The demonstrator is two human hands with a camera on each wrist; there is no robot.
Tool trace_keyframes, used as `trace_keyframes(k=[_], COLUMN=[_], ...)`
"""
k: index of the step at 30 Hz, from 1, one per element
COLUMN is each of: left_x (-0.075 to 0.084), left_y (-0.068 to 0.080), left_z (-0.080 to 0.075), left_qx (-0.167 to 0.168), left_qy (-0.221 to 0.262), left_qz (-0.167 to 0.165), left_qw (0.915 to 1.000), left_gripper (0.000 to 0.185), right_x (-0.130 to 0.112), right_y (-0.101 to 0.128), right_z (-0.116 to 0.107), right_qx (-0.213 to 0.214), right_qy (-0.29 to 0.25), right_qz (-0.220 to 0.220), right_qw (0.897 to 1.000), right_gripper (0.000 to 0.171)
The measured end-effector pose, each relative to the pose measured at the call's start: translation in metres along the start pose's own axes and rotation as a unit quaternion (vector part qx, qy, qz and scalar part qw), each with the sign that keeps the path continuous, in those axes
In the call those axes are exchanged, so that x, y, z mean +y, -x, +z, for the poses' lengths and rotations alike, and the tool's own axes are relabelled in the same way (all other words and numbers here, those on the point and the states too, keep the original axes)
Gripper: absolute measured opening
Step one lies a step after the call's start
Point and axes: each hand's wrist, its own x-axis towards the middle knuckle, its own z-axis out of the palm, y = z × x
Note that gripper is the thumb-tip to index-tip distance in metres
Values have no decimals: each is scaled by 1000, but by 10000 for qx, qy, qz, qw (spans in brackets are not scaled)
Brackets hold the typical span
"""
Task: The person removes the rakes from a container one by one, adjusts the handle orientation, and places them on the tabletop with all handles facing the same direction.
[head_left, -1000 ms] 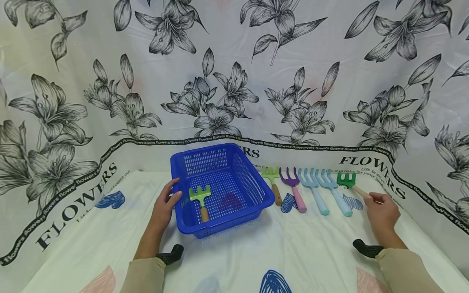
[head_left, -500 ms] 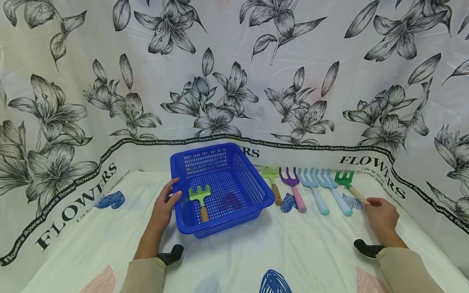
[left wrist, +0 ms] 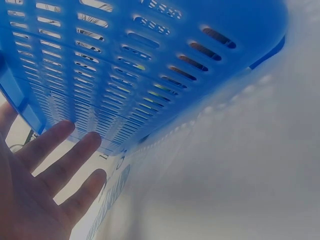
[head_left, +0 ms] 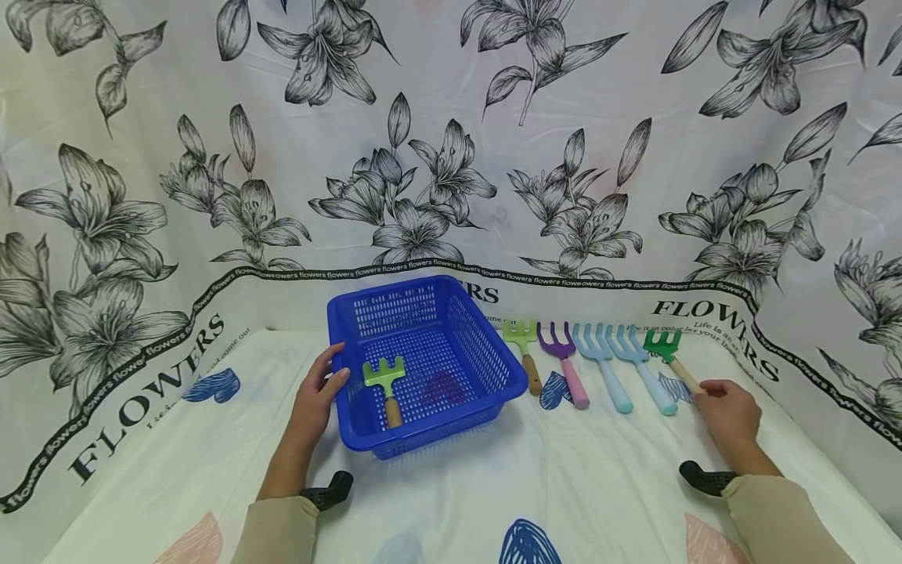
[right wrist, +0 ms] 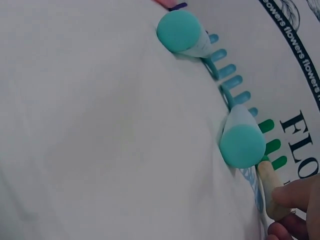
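The green rake (head_left: 665, 347) lies on the desk (head_left: 606, 478) at the row's right end, beside a blue fork (head_left: 637, 366). My right grip (head_left: 729, 417) pinches its wooden handle end. My left grip (head_left: 315, 399), fingers straight, rests against the basket (head_left: 451, 313) wall.

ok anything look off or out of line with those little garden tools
Only slightly. The dark green rake at the right end of the row lies angled, its wooden handle slanting toward the right hand, which pinches it. The other four tools lie roughly parallel. One light green rake sits apart inside the blue basket. Nothing looks damaged.
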Motion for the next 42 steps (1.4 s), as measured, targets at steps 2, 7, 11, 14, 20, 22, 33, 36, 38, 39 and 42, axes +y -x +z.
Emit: trace_keyframes(k=[2, 7, 11, 14, 20, 22, 33, 36, 38, 39, 42], left_x=[7, -1, -16, -21, -7, 4, -9, -16, -17, -16, -14], left_y=[3, -1, -7, -9, -4, 1, -5, -8, -8, -8, -7], left_z=[0, 0, 0, 0, 0, 0, -1, -1, 0, 0, 0], left_qx=[-7, 17, 53, 68, 10, -4, 3, 35, 58, 66, 71], left_qy=[-12, -41, -69, -87, -26, -12, -59, -82, -84, -78, -58], left_qz=[-17, -11, 52, 60, -31, -48, -52, 2, 30, 45, 34], left_qw=[10000, 10000, 9999, 9999, 10000, 10000, 10000, 10000, 9999, 9999, 10000], left_gripper=[61, 61, 60, 60, 61, 61, 61, 61, 60, 59, 59], right_x=[0, -3, -12, -21, -37, -42, -75, -83, -89, -91, -98], right_y=[0, -1, 0, 2, 12, 15, 37, 43, 47, 48, 52], right_z=[-1, -5, -8, -7, -2, 0, 12, 17, 20, 22, 26], right_qx=[-10, 38, -2, -19, -194, -252, -680, -763, -845, -873, -1043], right_qy=[33, 94, 101, 69, -48, -111, -401, -452, -500, -494, -522], right_qz=[-16, -66, -70, -70, -156, -272, -857, -1062, -1175, -1216, -1389], right_qw=[10000, 9999, 9999, 10000, 9997, 9993, 9932, 9904, 9882, 9875, 9834], right_gripper=[37, 43, 47, 47, 45, 45, 47, 48, 48, 49, 49])
